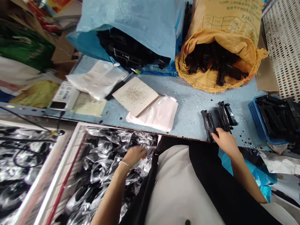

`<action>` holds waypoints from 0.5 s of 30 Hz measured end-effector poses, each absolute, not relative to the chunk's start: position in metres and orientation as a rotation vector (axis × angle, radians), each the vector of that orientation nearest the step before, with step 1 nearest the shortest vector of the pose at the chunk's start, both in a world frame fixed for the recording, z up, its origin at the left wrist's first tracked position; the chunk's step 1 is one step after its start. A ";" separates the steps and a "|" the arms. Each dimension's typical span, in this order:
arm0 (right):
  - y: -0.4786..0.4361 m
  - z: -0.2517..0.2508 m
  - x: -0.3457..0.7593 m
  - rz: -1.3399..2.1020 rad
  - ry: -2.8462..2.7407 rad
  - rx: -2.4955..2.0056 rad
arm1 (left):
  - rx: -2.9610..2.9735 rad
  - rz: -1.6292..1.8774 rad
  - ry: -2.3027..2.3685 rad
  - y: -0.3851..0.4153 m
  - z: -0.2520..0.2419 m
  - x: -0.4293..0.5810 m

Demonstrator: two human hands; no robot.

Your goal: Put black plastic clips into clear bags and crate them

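My right hand (225, 142) is at the front edge of the blue table, with thumb and fingers closed on the near end of a black plastic part (208, 125). Several similar black parts (222, 116) lie side by side just beyond it. My left hand (135, 155), with a beaded bracelet at the wrist, hangs over a crate of black parts in clear plastic bags (100, 168). It is smeared by motion and its fingers look curled; whether anything is in them I cannot make out. A stack of clear bags (161, 115) lies on the table ahead, partly under a square board (136, 95).
A blue sack (131, 18) and a yellow woven sack (225, 22), both holding black parts, lie open at the back. To the right stands a blue basket (257, 120) full of black parts. More plastic bags (98, 76) and a white box (64, 95) lie left.
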State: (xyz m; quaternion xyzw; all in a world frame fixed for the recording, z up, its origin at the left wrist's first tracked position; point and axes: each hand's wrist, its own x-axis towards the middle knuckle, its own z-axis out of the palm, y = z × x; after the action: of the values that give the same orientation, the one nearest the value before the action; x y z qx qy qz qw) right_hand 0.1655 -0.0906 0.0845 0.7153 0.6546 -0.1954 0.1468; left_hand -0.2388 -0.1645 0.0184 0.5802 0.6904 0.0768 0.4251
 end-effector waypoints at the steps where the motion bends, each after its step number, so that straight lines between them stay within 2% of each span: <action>1: -0.089 0.081 0.165 -0.755 1.922 2.113 | 1.501 0.260 1.757 -0.147 0.022 -0.230; 4: -0.085 0.072 0.158 -1.493 1.970 2.160 | 1.824 0.623 1.950 -0.095 0.034 -0.187; 5: -0.084 0.069 0.154 -1.681 1.960 2.139 | 1.925 0.638 1.990 -0.079 0.036 -0.172; 9: -0.080 0.066 0.136 -2.012 1.875 2.089 | 1.978 0.557 1.992 -0.033 0.034 -0.150; 15: -0.070 0.072 0.104 -2.779 1.433 1.762 | 1.446 0.666 1.857 -0.025 0.035 -0.185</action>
State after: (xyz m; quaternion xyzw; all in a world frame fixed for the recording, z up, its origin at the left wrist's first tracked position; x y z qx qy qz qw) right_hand 0.1036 -0.0697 0.0715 0.4786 0.3893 -0.7551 -0.2218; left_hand -0.1848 -0.0248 0.0351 0.5556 0.7138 0.2560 0.3410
